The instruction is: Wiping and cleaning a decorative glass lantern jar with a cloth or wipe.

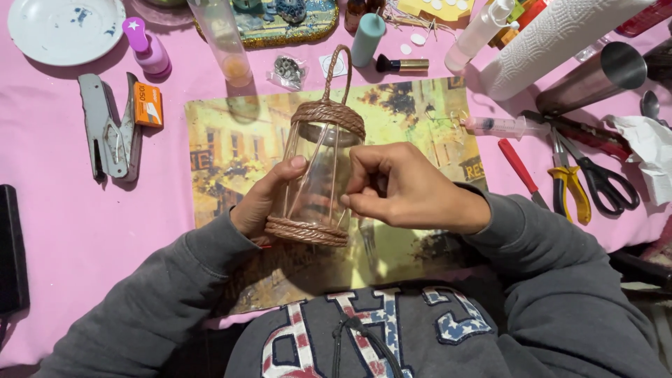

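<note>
A clear glass jar (316, 183) wrapped at its neck and base with brown twisted cord, a looped cord handle rising from the neck toward the far edge, lay tilted over the middle of a rectangular placemat printed with a yellow street scene (231, 147). The jar looked empty, with thin cord strands running down its side. The left hand (262, 199) cupped the jar from the left, thumb pressed on the glass and fingers curled behind it. The right hand (402, 189) was bent at the wrist against the jar's right side, fingertips pinched together on a strand at the glass. The placemat covered the centre of the pink tablecloth (70, 231), which stayed bare along the left near edge. Toward the far left corner lay a white plate (66, 28), a grey metal stapler (108, 133) and an orange staple box (148, 105). At the right edge sat a steel tumbler (595, 77) on its side, black-handled scissors (602, 178), yellow-handled pliers (568, 183) and a clear syringe (504, 127).
</note>
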